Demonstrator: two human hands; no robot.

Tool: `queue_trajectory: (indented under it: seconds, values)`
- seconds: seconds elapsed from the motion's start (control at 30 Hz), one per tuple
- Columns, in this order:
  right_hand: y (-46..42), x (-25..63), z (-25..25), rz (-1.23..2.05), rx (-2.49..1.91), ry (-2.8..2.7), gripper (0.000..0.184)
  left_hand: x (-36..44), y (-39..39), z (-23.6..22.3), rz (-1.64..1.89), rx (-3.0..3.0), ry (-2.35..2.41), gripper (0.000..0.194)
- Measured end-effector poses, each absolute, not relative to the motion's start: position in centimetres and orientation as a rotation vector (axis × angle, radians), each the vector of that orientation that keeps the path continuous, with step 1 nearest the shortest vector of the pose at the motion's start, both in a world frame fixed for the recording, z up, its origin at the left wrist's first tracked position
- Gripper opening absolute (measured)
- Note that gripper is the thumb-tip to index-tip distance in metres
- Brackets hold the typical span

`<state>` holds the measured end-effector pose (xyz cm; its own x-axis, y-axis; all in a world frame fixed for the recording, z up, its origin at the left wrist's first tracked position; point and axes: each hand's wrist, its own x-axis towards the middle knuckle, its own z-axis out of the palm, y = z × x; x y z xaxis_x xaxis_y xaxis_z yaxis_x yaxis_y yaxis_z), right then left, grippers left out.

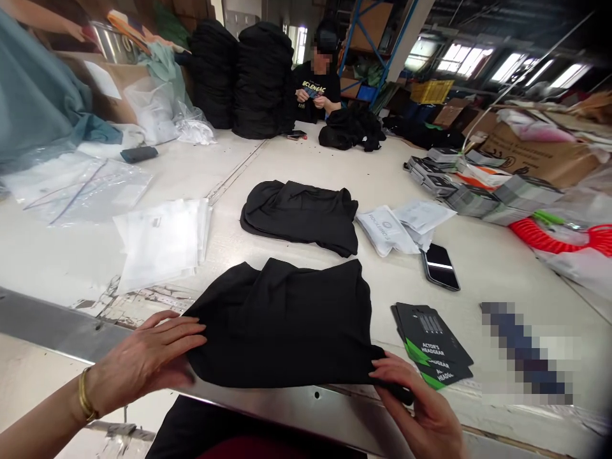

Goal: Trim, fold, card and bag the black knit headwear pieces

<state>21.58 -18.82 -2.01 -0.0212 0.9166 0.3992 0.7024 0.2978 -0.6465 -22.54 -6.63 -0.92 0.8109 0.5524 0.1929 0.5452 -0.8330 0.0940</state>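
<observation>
Head view: my left hand (143, 360), with a gold bangle (85, 395) on the wrist, lies open and flat against the left edge of a soft black knit garment (282, 325), fingers relaxed, not clenched on anything. My right hand (421, 408) is closed on the cloth's lower right corner, pinching it between thumb and fingers. The garment sits bottom centre in loose, rumpled folds, right at the near edge of the long white table (268, 166), its lower edge lapping over a brushed steel strip (306, 408). Just ahead lies a second folded black garment (299, 217), its matte fabric bunched at the top. To its left is a pile of thin white translucent bags (160, 242), and to its right are printed white pouches (387, 229) beside a glossy smartphone (440, 266). Near my right hand, stiff black cards with green corners (430, 341) fan out, printed "ACTOR'S HEADGEAR"; a pixelated patch (526, 354) hides whatever lies beyond them. At upper centre, a seated co-worker (318, 89) handles something small behind two tall stacks of black garments (262, 80). At upper left are crumpled teal fabric (38, 95) and a steel pot (113, 43). A clear plastic bag (153, 111) there holds something white, and a cardboard box (540, 153) stands at the right, with a red coiled hose (545, 236) on the plastic just below it.
</observation>
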Motion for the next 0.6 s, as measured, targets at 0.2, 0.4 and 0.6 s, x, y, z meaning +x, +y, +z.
queue_trajectory:
  seconds: [0.2, 0.4, 0.6]
  values:
    - [-18.0, 22.2, 0.0, 0.386, -1.772, -1.267, 0.026, -22.9, -8.2, 0.4, 0.739, 2.457, 1.314, 0.02]
    - [-9.8, 20.9, -1.8, 0.318, -1.955, -1.411, 0.031, -20.2, -4.6, -1.8, 0.471, 2.057, 1.705, 0.039]
    - [-7.7, 20.8, -3.1, 0.32, -1.99, -1.412, 0.036, -18.8, -3.4, -1.4, 0.525, 1.931, 1.783, 0.045]
